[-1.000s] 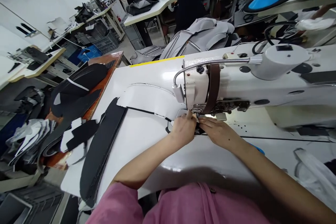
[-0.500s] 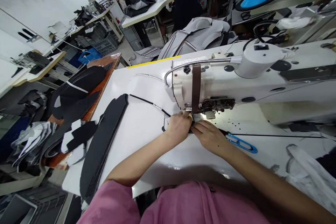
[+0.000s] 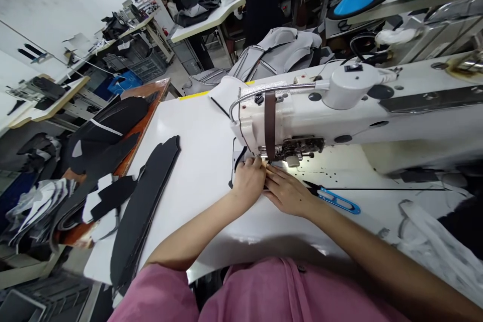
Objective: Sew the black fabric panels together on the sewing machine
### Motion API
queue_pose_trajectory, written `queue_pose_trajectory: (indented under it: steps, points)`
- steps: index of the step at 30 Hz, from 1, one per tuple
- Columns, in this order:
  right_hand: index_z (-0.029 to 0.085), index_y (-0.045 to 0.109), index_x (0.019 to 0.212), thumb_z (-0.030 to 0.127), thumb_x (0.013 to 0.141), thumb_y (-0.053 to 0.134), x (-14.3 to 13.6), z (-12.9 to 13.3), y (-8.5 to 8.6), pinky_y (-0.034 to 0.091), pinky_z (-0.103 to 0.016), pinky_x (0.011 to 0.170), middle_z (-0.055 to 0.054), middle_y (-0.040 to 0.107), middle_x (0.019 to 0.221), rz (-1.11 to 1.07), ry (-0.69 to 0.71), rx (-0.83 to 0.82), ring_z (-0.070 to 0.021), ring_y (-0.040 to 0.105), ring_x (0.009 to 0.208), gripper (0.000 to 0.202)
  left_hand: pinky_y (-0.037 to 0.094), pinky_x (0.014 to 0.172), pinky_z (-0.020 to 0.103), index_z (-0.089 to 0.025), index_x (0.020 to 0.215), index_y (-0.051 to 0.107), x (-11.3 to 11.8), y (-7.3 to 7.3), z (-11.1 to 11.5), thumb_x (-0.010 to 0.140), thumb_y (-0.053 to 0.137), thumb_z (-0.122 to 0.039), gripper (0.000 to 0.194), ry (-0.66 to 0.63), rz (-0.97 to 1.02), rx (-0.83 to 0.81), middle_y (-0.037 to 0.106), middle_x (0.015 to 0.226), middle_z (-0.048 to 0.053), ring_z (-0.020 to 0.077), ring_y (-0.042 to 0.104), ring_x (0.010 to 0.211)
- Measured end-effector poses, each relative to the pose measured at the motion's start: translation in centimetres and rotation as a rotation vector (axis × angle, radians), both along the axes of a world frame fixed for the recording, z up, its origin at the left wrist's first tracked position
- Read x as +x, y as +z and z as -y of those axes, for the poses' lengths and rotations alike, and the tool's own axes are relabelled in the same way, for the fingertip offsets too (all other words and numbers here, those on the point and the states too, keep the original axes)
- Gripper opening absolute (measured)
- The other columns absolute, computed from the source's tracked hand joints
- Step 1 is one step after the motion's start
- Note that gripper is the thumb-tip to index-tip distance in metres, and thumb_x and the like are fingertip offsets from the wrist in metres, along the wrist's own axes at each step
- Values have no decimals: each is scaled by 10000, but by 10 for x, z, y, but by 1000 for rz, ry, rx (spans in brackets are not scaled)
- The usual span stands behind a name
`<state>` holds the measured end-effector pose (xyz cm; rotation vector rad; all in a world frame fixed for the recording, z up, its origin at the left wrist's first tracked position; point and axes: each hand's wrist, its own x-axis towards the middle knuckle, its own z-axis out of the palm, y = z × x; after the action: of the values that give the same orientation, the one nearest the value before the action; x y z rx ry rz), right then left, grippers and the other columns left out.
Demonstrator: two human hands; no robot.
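Hands (image 3: 249, 179) at sewing machine (image 3: 313, 123), blue bin (image 3: 127, 82) in background; contents unclear

The long white sewing machine (image 3: 302, 123) has a smooth painted metal body with a soft gloss, and along its top runs a polished dark steel plate (image 3: 433, 98). A ribbed, shiny metal gooseneck tube (image 3: 277, 89) arches over a flat brown leather-like strap (image 3: 269, 126), which is smooth and dull. The broad white tabletop (image 3: 199, 176) is slick and glossy, catching highlights. The blue loop-handled snips (image 3: 339, 201) have smooth plastic grips. The long charcoal stack of cut pieces (image 3: 145, 211) looks matt and cloth-like; the reddish-brown board (image 3: 156, 91) is varnished wood. The crumpled translucent white heap (image 3: 433, 256) could be thin cloth or plastic film.
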<state>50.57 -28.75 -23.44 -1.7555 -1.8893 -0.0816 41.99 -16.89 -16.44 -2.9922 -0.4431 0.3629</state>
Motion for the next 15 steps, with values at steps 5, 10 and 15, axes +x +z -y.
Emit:
queue_pose_trajectory:
  steps: [5, 10, 15]
  points:
    - [154, 652, 977, 210, 894, 486, -2, 7, 23, 481, -382, 944, -95, 663, 1045, 7, -24, 24, -209, 596, 1045, 194, 435, 824, 363, -115, 1048, 616, 2, -2, -7, 888, 391, -148, 279, -20, 40, -6, 613, 1039, 133, 251, 538, 1010]
    - [166, 632, 750, 226, 892, 516, 27, 39, 58, 490, -349, 810, -55, 673, 766, 12, -293, 127, -172, 625, 743, 193, 438, 822, 357, -117, 1103, 597, 2, -4, -10, 831, 406, -57, 338, -28, 36, -22, 617, 1051, 126, 245, 535, 1018]
    - [152, 624, 826, 207, 891, 516, 54, 43, 44, 444, -361, 916, -85, 688, 932, 127, -381, 136, -178, 635, 843, 137, 463, 830, 361, -111, 1076, 617, 3, -9, -13, 819, 392, -37, 349, -40, 45, -46, 600, 1105, 139, 257, 526, 1060]
